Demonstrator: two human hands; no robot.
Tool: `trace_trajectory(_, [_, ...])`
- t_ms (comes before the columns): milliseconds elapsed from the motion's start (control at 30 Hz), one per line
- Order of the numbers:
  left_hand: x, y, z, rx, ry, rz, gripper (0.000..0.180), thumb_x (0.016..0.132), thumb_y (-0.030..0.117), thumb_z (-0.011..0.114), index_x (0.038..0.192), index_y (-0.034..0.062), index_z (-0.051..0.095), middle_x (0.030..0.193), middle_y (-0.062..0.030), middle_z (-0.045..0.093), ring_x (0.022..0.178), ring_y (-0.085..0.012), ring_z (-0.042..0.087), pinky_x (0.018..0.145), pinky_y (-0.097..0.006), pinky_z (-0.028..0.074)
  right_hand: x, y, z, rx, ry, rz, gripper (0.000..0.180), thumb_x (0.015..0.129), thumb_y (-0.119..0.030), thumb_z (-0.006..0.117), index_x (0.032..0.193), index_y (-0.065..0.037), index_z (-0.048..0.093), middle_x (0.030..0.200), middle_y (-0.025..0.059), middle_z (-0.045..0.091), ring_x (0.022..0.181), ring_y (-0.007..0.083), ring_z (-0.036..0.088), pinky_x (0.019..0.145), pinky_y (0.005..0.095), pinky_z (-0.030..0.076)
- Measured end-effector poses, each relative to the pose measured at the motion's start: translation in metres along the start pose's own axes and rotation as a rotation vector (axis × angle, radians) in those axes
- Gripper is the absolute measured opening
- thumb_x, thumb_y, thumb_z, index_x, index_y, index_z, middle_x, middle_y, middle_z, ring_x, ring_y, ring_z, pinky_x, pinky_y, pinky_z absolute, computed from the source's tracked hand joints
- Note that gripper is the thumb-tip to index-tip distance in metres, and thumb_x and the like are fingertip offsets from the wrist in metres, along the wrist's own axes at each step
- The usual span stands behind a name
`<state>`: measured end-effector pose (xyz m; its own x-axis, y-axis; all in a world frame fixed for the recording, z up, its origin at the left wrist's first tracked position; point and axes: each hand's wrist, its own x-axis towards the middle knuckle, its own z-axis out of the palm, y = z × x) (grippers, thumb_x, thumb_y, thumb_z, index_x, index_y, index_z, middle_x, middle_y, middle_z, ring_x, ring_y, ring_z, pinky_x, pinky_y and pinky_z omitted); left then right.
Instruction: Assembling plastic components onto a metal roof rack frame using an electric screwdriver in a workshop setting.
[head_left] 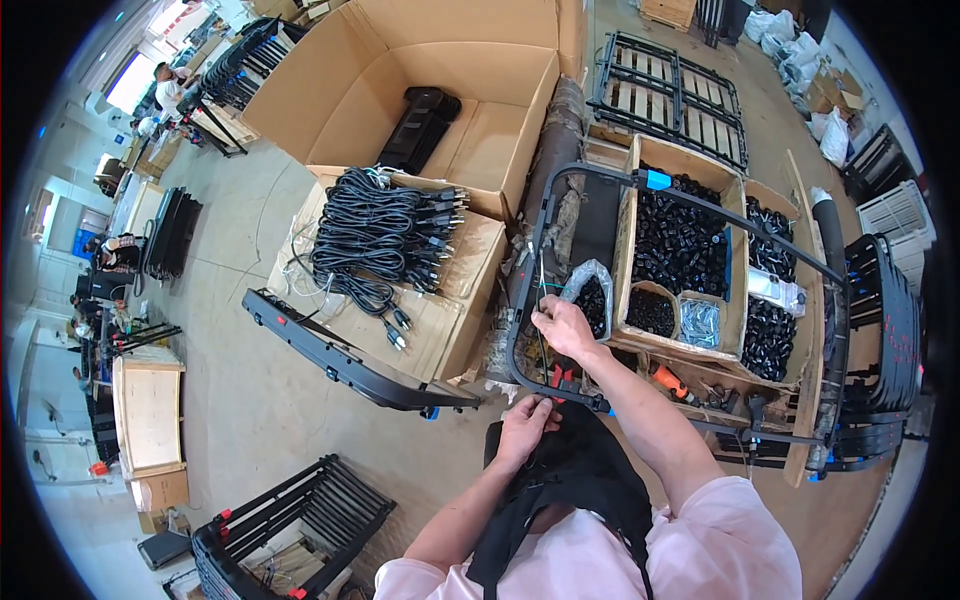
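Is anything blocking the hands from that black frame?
Nothing I can see: the right hand is beside the left side of the black frame, and the left hand is by its near edge.

There's room above the parts box (627, 240) (though the black frame (513, 347) crosses it).

Bright, even light leaves the left hand (525, 430) and right hand (565, 326) clear, while a window (130, 84) at upper left glares white, a distant person (168, 95) looks soft, and fisheye distortion bends straight edges toward the black, blue-fringed rim.
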<state>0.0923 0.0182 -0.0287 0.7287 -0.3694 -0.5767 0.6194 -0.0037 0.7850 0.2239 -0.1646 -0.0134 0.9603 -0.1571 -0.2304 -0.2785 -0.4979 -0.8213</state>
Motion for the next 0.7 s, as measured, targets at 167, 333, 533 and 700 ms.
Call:
trace_trajectory(167, [0.002,-0.004,0.000,-0.051,0.048,-0.023,0.025,0.109,0.022,0.058,0.110,-0.0012,0.068,0.095,-0.0093,0.075,0.080,-0.0135,0.070,0.076,-0.028,0.059,0.005,-0.009,-0.027,0.115,-0.287,0.102,0.038,0.096,-0.029,0.067,0.122,-0.002,0.072,0.090,0.0213,0.075,0.084,0.0361,0.073,0.079,0.0453,0.056])
trace_trajectory(333, [0.004,-0.007,0.002,-0.135,0.067,-0.015,0.024,0.109,0.021,0.059,0.110,-0.0008,0.068,0.096,-0.0097,0.076,0.080,-0.0144,0.071,0.075,-0.028,0.059,0.007,0.036,-0.086,-0.327,-0.021,0.091,0.022,0.089,-0.020,0.066,0.104,-0.009,0.079,0.096,0.0188,0.077,0.091,0.0391,0.074,0.084,0.0484,0.059])
trace_trajectory(533, [0.001,-0.004,0.007,-0.184,0.060,-0.020,0.022,0.109,0.020,0.057,0.111,0.0003,0.068,0.098,-0.0093,0.075,0.081,-0.0144,0.071,0.076,-0.028,0.058,-0.005,0.039,-0.083,-0.580,-0.149,-0.136,0.015,0.088,-0.014,0.066,0.098,-0.007,0.074,0.101,0.0192,0.074,0.099,0.0381,0.072,0.087,0.0504,0.056])
trace_trajectory(700, [0.000,0.001,0.009,-0.173,0.057,-0.034,0.022,0.110,0.020,0.057,0.111,0.0005,0.068,0.098,-0.0089,0.075,0.082,-0.0144,0.071,0.077,-0.028,0.058,0.000,0.035,-0.062,-0.650,-0.067,-0.237,0.018,0.090,-0.014,0.066,0.103,-0.003,0.072,0.108,0.0190,0.074,0.100,0.0399,0.072,0.088,0.0524,0.056])
